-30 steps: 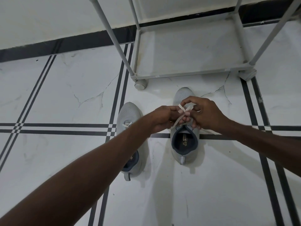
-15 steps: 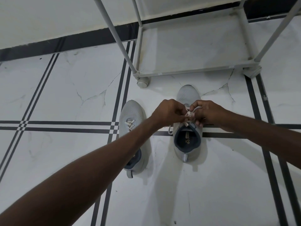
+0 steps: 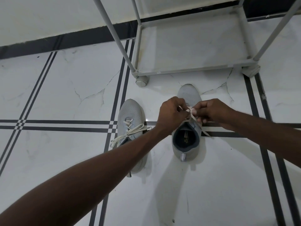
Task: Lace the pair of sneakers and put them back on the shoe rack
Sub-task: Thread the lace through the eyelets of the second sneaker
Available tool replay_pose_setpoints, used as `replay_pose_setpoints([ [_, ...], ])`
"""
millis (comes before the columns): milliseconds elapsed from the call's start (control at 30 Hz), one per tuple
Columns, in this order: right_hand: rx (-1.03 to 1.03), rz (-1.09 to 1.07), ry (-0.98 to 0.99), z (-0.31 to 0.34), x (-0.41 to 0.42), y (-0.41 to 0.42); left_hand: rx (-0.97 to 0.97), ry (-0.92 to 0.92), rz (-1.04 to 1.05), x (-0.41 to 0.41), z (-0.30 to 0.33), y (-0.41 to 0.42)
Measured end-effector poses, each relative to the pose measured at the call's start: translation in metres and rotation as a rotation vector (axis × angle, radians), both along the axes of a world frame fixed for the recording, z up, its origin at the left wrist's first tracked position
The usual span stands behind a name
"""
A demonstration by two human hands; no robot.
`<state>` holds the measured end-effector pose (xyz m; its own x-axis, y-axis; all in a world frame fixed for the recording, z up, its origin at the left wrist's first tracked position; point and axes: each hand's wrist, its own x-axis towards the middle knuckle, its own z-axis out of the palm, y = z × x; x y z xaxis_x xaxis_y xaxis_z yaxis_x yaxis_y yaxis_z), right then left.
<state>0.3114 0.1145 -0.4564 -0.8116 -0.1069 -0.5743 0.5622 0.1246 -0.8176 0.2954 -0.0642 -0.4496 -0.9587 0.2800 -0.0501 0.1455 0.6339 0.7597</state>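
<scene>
Left sneaker point(image 3: 130, 121) stands on the tiled floor point(image 3: 57, 98), its bow tied; more of its lace shows than a moment ago, the forearm having shifted. Left hand point(image 3: 171, 114) and right hand point(image 3: 211, 111) each pinch the white lace point(image 3: 190, 111) over the right sneaker point(image 3: 187, 139), now drawn slightly apart. The shoe rack point(image 3: 187, 69) stands just beyond both toes.
</scene>
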Motion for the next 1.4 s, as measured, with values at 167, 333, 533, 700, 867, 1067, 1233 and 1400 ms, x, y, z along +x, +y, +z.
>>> replay_pose_setpoints([
  [167, 0.390, -0.036, 0.131, -0.017, 0.006, 0.022, 0.105, -0.380, 0.436, 0.005, -0.003, -0.030],
  [333, 0.596, 0.047, 0.252, -0.026, 0.017, 0.026, 0.172, -0.567, 0.534, 0.003, -0.006, -0.043],
  [533, 1.006, 0.416, 0.578, -0.026, 0.013, 0.025, 0.173, -0.616, 0.258, 0.009, -0.004, -0.053],
  [700, 1.004, 0.502, 0.606, -0.028, 0.020, 0.017, -0.129, -0.385, -0.025, 0.014, -0.010, -0.055],
  [867, 0.931, 0.557, 0.504, -0.018, 0.009, 0.007, -0.545, -0.067, -0.261, 0.004, -0.001, -0.044],
  [1067, 1.078, 0.801, 0.586, -0.011, 0.000, 0.012, -0.911, 0.176, -0.516, 0.005, 0.002, -0.048],
  [1233, 1.074, 0.830, 0.631, -0.013, 0.002, 0.012, -0.883, 0.157, -0.565, -0.007, -0.006, -0.061],
  [1400, 1.052, 0.809, 0.614, -0.022, 0.005, 0.014, -0.837, 0.155, -0.603, -0.007, -0.010, -0.071],
])
